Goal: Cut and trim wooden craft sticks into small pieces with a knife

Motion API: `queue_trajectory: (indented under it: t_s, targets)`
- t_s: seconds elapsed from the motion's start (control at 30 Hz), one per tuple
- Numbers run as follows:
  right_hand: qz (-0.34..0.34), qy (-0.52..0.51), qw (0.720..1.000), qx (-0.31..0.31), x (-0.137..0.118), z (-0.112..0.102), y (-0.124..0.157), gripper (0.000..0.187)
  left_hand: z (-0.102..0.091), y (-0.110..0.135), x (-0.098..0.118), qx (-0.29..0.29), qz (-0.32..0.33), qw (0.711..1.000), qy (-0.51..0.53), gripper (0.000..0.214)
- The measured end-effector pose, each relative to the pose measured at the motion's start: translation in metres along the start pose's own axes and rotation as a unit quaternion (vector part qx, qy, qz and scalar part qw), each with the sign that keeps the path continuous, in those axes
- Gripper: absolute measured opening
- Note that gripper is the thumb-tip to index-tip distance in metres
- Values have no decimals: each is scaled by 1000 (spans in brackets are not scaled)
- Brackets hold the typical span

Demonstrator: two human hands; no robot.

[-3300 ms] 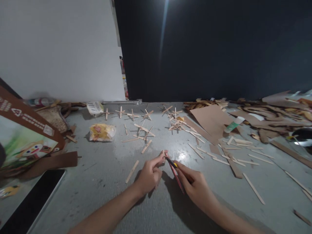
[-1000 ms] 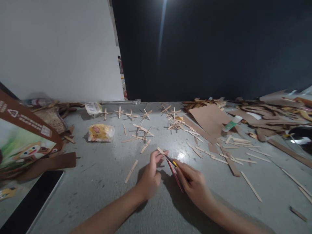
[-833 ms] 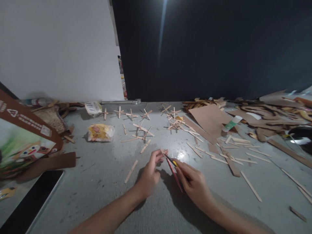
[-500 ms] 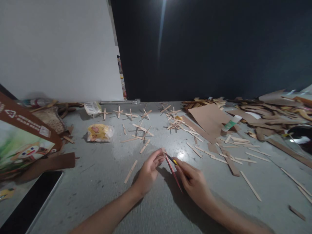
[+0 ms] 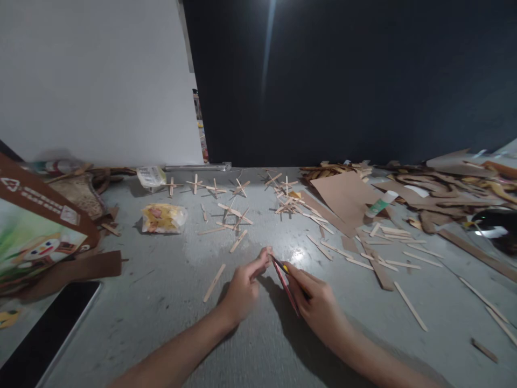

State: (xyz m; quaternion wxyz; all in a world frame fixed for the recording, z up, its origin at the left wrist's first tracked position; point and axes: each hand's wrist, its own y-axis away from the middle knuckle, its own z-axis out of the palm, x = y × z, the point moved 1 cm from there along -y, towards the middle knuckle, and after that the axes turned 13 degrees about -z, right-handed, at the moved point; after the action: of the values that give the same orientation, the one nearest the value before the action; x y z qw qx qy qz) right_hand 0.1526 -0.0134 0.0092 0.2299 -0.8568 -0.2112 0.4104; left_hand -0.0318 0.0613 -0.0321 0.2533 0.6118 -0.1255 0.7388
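My left hand (image 5: 243, 286) is closed, its thumb and fingertips pinched together; what they hold is too small to make out. To its right, my right hand (image 5: 317, 300) grips a slim black-and-yellow tool (image 5: 283, 266) whose tip points at the left fingertips. A thin red strip (image 5: 287, 288) slants down beside the tool, meeting it near the tip; whether the two are one piece I cannot tell. Both hands are over the grey surface. Left of my left hand lies a flat wooden craft stick (image 5: 214, 283), and another stick (image 5: 238, 241) lies farther off.
Beyond my hands are crossed craft sticks (image 5: 235, 214) and a yellow packet (image 5: 162, 218). Loose sticks (image 5: 411, 306), a glue stick (image 5: 381, 204) and cardboard (image 5: 339, 196) lie to the right. A phone (image 5: 52, 334) and a printed brown bag (image 5: 40, 215) are at left.
My left fingers have drawn together into a tighter pinch around the tool's tip. My right hand holds the same tool, nearly in the same place. The whole view has shifted slightly.
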Motion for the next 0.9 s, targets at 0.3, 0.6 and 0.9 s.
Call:
queue_trajectory:
  t_s: [0.3, 0.6, 0.9]
  targets:
    - [-3, -3, 1000, 1, -8, -3, -6, 34, 0, 1, 2, -3, 1, 1000, 6, 90]
    - [-24, 4, 1000, 11, -1, 0, -1, 33, 1, 1, 1, 13, 23, 999, -30, 89]
    - [-2, -6, 1000, -12, -3, -1, -5, 34, -2, -3, 1, -5, -1, 999, 37, 74]
